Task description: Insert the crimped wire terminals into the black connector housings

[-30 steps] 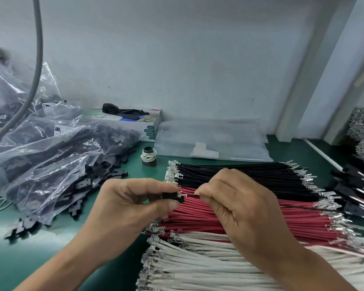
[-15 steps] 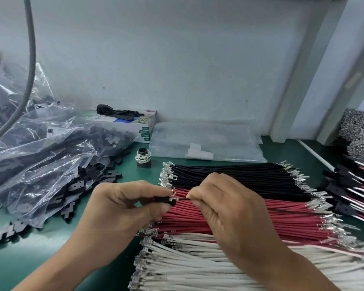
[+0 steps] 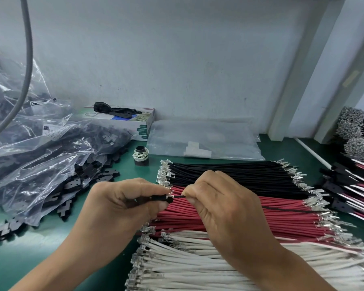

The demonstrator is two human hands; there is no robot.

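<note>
My left hand [image 3: 126, 204] pinches a small black connector housing [image 3: 161, 199] between thumb and fingers, above the wire rows. My right hand [image 3: 221, 204] pinches a thin black wire [image 3: 286, 209] right at the housing's right end; the wire's front end meets the housing and its free tail runs off to the right over the red wires. Whether the terminal sits inside the housing is hidden by my fingers. Beneath my hands lie rows of black wires [image 3: 235, 173], red wires [image 3: 271, 219] and white wires [image 3: 198, 267], all with metal terminals at both ends.
Clear bags with loose black housings [image 3: 86, 175] spill over the green mat at left. A small spool [image 3: 140, 154], a box [image 3: 135, 124] and a flat plastic bag [image 3: 204, 141] sit at the back. Finished harnesses [image 3: 349, 185] are stacked at right. A grey cable [image 3: 27, 59] hangs upper left.
My right hand has pushed the black wire leftward toward the housing, closing the gap. My left hand keeps its hold on the housing. The view has shifted slightly.
</note>
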